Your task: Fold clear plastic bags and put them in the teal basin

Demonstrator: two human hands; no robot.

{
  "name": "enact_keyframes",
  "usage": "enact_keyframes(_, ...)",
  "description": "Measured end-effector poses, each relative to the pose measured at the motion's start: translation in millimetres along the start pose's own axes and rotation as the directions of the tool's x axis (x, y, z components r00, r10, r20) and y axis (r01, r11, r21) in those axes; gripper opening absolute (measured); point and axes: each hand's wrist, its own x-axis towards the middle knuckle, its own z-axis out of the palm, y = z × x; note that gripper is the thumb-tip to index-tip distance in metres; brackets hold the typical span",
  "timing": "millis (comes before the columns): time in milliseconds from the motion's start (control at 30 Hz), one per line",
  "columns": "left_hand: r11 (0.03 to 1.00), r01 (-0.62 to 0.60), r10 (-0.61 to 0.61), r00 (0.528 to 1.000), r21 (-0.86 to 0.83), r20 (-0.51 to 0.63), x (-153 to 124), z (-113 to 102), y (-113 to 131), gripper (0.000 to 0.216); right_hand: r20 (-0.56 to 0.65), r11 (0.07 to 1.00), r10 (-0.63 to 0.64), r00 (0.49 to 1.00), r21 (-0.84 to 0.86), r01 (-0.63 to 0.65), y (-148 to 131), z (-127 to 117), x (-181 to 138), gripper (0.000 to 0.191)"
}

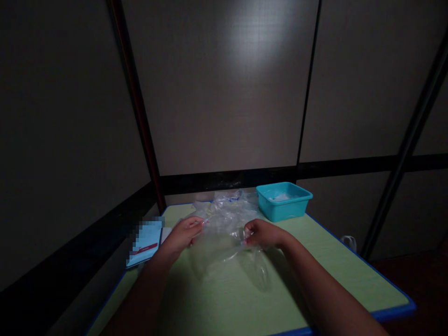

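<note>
Between left hand [185, 232] and right hand [264, 233]: clear plastic [229, 255], edges blurred.

My left forearm [145, 291] and right forearm [320, 284] slant inward from below. I see my left grip [185, 232] pointing rightward, fingers pinched together; opposite, well apart, my right grip [264, 233] points leftward, fingers curled toward the thumb.
</note>
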Motion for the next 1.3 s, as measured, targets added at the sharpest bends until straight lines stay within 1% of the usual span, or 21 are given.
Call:
enact_keyframes(33, 0.989, -0.046, 0.055, 0.997, 0.141, -0.059, 0, 1, 0, 0.031, 0.009, 0.996, 0.015, 1.000, -0.093, -0.014, 1, 0, 0, 0.024)
enact_keyframes(100, 0.896, -0.161, 0.240, 0.960, 0.414, -0.147, -3, 4, 5, 0.026, 0.034, 0.977, 0.076, 0.997, -0.200, -0.068, 1, 1, -1, 0.023)
enact_keyframes(167, 0.771, -0.247, 0.386, 0.914, 0.588, -0.123, -9, 11, 11, 0.022, 0.072, 0.959, 0.177, 0.982, -0.236, -0.155, -2, 3, -3, 0.026)
enact_keyframes(200, 0.727, -0.277, 0.408, 0.910, 0.628, -0.071, -12, 16, 13, 0.021, 0.088, 0.952, 0.217, 0.972, -0.240, -0.191, -4, 3, -4, 0.029)
enact_keyframes(267, 0.689, -0.340, 0.365, 0.926, 0.640, 0.100, -20, 28, 14, 0.024, 0.095, 0.947, 0.263, 0.960, -0.218, -0.238, -9, 4, -6, 0.034)
enact_keyframes(300, 0.674, -0.363, 0.318, 0.929, 0.643, 0.190, -24, 34, 13, 0.027, 0.088, 0.948, 0.271, 0.959, -0.199, -0.249, -10, 4, -7, 0.033)
enact_keyframes(367, 0.651, -0.366, 0.203, 0.928, 0.665, 0.311, -31, 44, 7, 0.046, 0.065, 0.947, 0.288, 0.955, -0.170, -0.274, -13, 4, -8, 0.028)
enact_keyframes(467, 0.604, -0.356, 0.007, 0.897, 0.713, 0.442, -38, 53, -4, 0.085, 0.072, 0.932, 0.332, 0.940, -0.181, -0.315, -13, 2, -9, 0.021)
enact_keyframes(533, 0.565, -0.367, -0.094, 0.861, 0.739, 0.500, -39, 55, -7, 0.102, 0.104, 0.921, 0.364, 0.925, -0.188, -0.341, -12, 0, -10, 0.020)
enact_keyframes(600, 0.533, -0.382, -0.151, 0.835, 0.755, 0.529, -38, 54, -9, 0.112, 0.121, 0.926, 0.358, 0.926, -0.171, -0.336, -12, -3, -11, 0.021)
enact_keyframes(633, 0.522, -0.391, -0.163, 0.826, 0.758, 0.539, -36, 54, -9, 0.113, 0.128, 0.942, 0.322, 0.938, -0.147, -0.303, -12, -4, -11, 0.024)
enact_keyframes(700, 0.508, -0.407, -0.170, 0.817, 0.760, 0.551, -33, 51, -10, 0.113, 0.174, 0.984, 0.177, 0.969, -0.063, -0.169, -13, -6, -13, 0.030)
enact_keyframes(733, 0.503, -0.410, -0.169, 0.817, 0.761, 0.552, -31, 50, -11, 0.112, 0.214, 0.995, 0.092, 0.973, 0.004, -0.095, -13, -6, -13, 0.034)
enact_keyframes(767, 0.501, -0.409, -0.166, 0.819, 0.763, 0.549, -29, 48, -12, 0.112, 0.255, 0.996, 0.017, 0.967, 0.081, -0.039, -13, -6, -14, 0.035)
enact_keyframes(833, 0.497, -0.404, -0.161, 0.827, 0.768, 0.539, -25, 43, -15, 0.112, 0.309, 0.974, -0.066, 0.949, 0.226, -0.006, -13, -4, -14, 0.036)
enact_keyframes(900, 0.490, -0.397, -0.155, 0.836, 0.776, 0.526, -23, 38, -17, 0.113, 0.336, 0.939, -0.068, 0.939, 0.339, -0.053, -12, -2, -14, 0.037)
enact_keyframes(967, 0.481, -0.387, -0.139, 0.852, 0.787, 0.504, -21, 35, -16, 0.115, 0.390, 0.913, -0.041, 0.920, 0.389, -0.124, -9, 1, -14, 0.040)
enact_keyframes(1033, 0.481, -0.375, -0.108, 0.871, 0.793, 0.478, -22, 35, -13, 0.112, 0.462, 0.899, -0.007, 0.887, 0.390, -0.196, -7, 1, -12, 0.043)
enact_keyframes(1100, 0.503, -0.379, -0.075, 0.876, 0.777, 0.476, -25, 38, -9, 0.103, 0.491, 0.902, 0.028, 0.870, 0.363, -0.234, -4, 0, -11, 0.047)
enact_keyframes(1200, 0.549, -0.415, -0.070, 0.842, 0.725, 0.535, -30, 45, -6, 0.096, 0.470, 0.903, 0.079, 0.879, 0.339, -0.263, -2, -2, -9, 0.053)
enact_keyframes(1300, 0.564, -0.435, -0.113, 0.802, 0.702, 0.587, -32, 51, -8, 0.109, 0.492, 0.893, 0.071, 0.868, 0.356, -0.275, -4, -6, -10, 0.063)
